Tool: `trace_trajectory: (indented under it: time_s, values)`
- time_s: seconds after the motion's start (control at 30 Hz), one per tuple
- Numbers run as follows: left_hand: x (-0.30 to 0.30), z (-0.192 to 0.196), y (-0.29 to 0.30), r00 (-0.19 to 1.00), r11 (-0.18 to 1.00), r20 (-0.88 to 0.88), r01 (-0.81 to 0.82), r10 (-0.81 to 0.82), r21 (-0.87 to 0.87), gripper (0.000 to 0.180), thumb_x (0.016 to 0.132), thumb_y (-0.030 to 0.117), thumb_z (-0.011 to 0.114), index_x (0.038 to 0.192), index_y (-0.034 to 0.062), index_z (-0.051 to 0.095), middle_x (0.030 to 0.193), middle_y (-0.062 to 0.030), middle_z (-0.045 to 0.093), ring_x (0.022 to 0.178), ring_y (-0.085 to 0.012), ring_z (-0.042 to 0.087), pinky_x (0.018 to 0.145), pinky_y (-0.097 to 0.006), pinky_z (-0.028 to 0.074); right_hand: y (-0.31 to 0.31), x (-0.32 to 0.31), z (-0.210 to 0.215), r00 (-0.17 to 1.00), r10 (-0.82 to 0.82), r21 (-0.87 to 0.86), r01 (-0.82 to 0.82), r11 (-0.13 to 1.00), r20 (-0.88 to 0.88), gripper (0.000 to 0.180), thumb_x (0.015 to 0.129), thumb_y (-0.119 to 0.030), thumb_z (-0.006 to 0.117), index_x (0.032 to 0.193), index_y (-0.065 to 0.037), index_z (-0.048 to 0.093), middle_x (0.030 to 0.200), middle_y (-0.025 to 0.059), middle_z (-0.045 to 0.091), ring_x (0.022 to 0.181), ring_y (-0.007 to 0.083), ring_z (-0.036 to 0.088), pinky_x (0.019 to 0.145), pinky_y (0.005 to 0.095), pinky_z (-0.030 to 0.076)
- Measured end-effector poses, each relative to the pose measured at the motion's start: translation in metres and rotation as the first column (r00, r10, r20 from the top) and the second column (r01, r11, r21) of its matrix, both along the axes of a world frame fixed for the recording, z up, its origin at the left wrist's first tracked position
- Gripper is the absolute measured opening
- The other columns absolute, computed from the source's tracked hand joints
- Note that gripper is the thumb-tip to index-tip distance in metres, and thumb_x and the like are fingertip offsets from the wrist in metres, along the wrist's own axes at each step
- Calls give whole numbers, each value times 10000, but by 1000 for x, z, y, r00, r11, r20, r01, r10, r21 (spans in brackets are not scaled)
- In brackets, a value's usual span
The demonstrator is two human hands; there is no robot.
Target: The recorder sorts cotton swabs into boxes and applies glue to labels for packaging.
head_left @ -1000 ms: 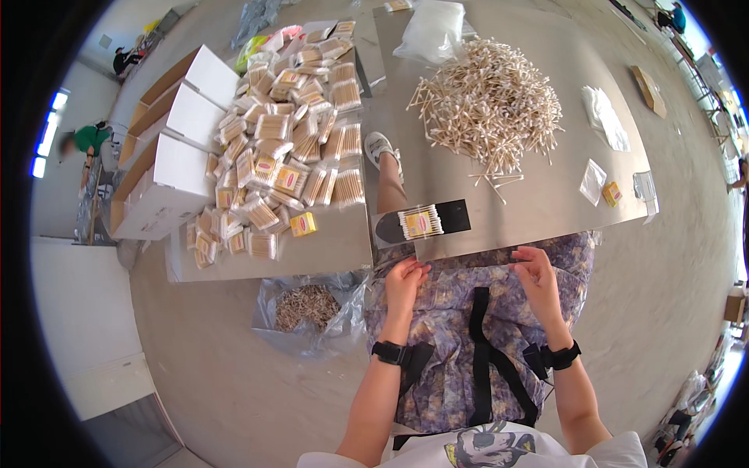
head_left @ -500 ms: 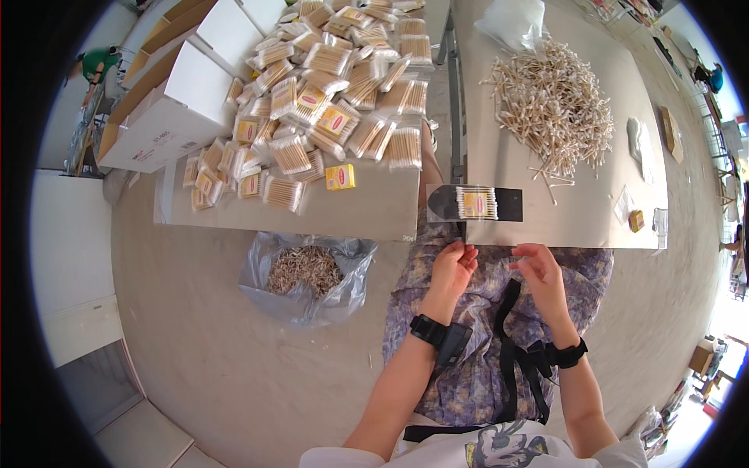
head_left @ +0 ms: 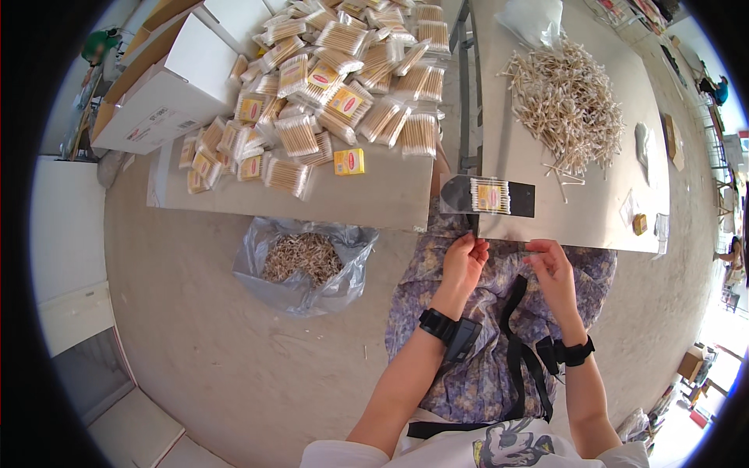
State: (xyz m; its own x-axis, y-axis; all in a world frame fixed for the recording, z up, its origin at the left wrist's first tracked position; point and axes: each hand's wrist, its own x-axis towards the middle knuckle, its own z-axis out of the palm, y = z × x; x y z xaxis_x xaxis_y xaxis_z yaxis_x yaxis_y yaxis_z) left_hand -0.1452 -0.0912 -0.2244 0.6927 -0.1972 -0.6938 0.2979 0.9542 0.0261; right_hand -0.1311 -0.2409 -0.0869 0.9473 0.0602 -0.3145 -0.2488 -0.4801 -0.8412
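My left hand [head_left: 466, 261] is at the front edge of the right-hand table, palm partly up, with fingers loosely curled and nothing visible in them. Beside it, my right hand [head_left: 554, 269] hangs at the same edge, fingers bent and apart, holding nothing I can see. Just beyond my left hand, a small pack of cotton swabs [head_left: 491, 196] with a yellow label lies on a dark strip [head_left: 523, 200]. Clear plastic film [head_left: 454, 204] extends from its left side. Farther back is a large heap of loose cotton swabs [head_left: 569, 113].
Bagged cotton swabs [head_left: 343, 74] cover much of the left table, with a yellow box [head_left: 349, 161] near its front. A white carton [head_left: 168, 93] stands behind. On the floor sits a grey plastic bag [head_left: 359, 265] of short swab-like pieces. A clear bag [head_left: 534, 22] lies beyond the heap.
The view has shifted slightly, moving the table things a little to the right. Both hands remain near the table edge with small finger changes; the swab pack stays on the dark strip.
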Motion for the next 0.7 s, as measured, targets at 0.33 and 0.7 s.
trace_trajectory:
  time_s: [0.33, 0.7]
  values:
    - [-2, 2, -3, 997, 949, -2, 79, -82, 306, 102, 952, 113, 493, 1005, 57, 559, 888, -70, 631, 786, -173, 622, 672, -284, 501, -2, -6, 1, 989, 55, -162, -32, 986, 138, 184, 855, -12, 571, 1039, 5, 569, 988, 117, 638, 847, 208, 639, 746, 298, 491]
    - [-16, 23, -13, 998, 827, 7, 42, -55, 561, 254, 982, 160, 476, 1179, 4, 502, 1067, -103, 620, 941, -198, 638, 731, -298, 520, -34, -4, -20, 937, 270, -437, -152, 886, 223, 495, 806, -9, 587, 1271, 6, 419, 1341, 203, 444, 1244, 385, 420, 1037, 414, 355]
